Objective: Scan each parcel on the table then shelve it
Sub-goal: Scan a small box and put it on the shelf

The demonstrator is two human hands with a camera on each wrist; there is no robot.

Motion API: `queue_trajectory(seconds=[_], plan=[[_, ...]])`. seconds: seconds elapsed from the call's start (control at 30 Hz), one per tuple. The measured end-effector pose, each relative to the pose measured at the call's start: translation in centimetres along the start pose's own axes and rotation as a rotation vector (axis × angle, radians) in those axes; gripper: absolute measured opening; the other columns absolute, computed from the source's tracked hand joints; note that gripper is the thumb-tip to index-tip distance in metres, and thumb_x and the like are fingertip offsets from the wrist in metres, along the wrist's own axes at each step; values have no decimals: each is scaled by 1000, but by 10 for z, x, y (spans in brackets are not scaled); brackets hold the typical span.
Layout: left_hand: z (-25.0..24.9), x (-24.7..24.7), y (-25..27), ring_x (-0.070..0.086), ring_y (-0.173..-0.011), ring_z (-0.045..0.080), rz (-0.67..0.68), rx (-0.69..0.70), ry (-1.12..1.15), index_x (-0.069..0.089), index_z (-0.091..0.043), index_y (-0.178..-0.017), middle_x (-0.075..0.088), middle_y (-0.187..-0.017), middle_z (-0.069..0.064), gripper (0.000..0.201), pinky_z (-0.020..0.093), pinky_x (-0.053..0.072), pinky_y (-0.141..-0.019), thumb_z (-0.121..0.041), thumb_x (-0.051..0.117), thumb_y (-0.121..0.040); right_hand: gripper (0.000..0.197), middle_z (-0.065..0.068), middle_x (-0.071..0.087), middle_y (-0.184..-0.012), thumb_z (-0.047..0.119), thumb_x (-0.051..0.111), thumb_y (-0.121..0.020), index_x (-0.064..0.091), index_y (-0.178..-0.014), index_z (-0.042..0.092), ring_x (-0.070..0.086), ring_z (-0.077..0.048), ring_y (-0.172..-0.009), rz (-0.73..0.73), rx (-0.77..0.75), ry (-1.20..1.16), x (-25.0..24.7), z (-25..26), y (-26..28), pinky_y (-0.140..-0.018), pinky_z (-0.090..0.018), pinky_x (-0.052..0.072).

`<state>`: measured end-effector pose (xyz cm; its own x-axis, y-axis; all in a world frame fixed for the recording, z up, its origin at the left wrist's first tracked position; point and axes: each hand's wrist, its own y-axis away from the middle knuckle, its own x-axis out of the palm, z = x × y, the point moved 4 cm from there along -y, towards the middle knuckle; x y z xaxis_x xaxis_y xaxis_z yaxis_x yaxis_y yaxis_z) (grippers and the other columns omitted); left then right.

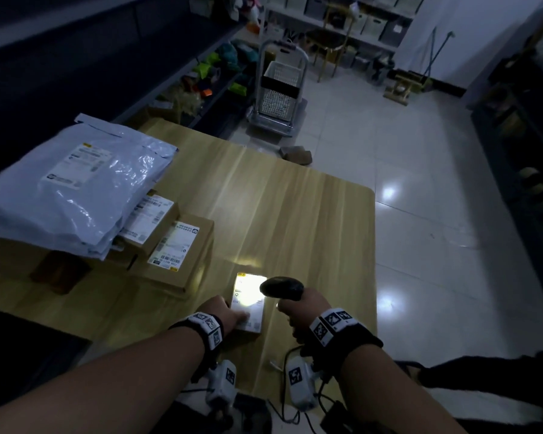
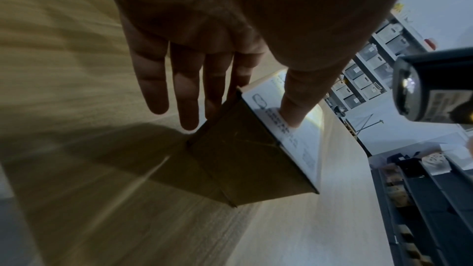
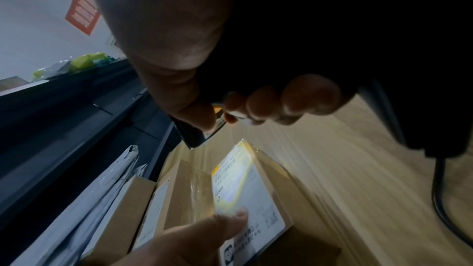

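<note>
Fingers (image 2: 294,108) atop small parcel (image 1: 248,303)

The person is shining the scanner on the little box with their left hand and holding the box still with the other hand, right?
Almost. The scanner is in the right hand, not the left. The left hand steadies the little box, thumb pressing its label. The head view shows both hands; the light does fall on the box.

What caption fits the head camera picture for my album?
Right hand aims a scanner at a small box steadied by the left hand.
</note>
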<state>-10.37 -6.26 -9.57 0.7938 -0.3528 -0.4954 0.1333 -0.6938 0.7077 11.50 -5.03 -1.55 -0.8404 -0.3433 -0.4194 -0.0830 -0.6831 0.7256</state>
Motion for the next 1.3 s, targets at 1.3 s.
queue_trajectory(seconds=[1.3], plan=[[9, 1, 2, 66, -102, 24, 17, -30, 5, 60, -10, -131, 68, -128, 8, 79, 34, 53, -88, -63, 77, -75, 21, -6, 54, -56, 20, 73, -83, 66, -96, 5, 51, -21, -45, 16, 114, -380, 6, -6, 17, -54, -33, 45]])
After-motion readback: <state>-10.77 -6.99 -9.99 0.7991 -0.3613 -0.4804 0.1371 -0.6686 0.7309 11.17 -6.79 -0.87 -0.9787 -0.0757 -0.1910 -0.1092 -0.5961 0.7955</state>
